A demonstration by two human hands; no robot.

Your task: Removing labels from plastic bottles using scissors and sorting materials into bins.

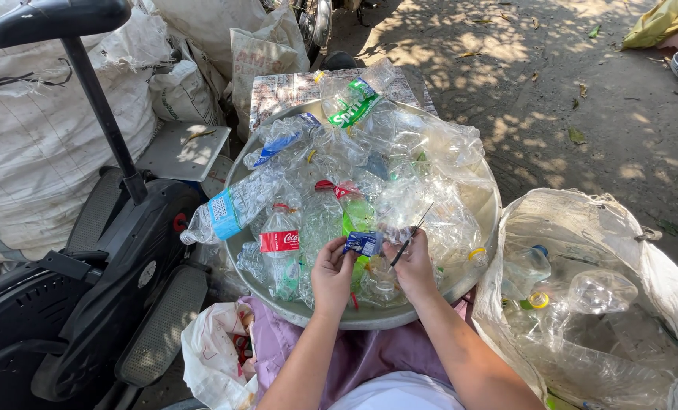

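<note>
A wide metal basin (pixel 475 266) in front of me is heaped with several crushed clear plastic bottles, some with red, blue or green labels. My left hand (pixel 331 275) grips a clear bottle with a blue label (pixel 363 243) at the basin's near rim. My right hand (pixel 413 266) holds a thin dark blade (pixel 411 235) that points up and away, its edge against the same bottle. A bottle with a red label (pixel 279 241) lies just left of my left hand.
A large white sack (pixel 582 228) at my right holds stripped clear bottles. A black exercise machine (pixel 88 266) stands at my left, with stuffed white sacks (pixel 42 129) behind it. A small bag (pixel 213 357) sits by my knee. Bare dirt ground lies beyond.
</note>
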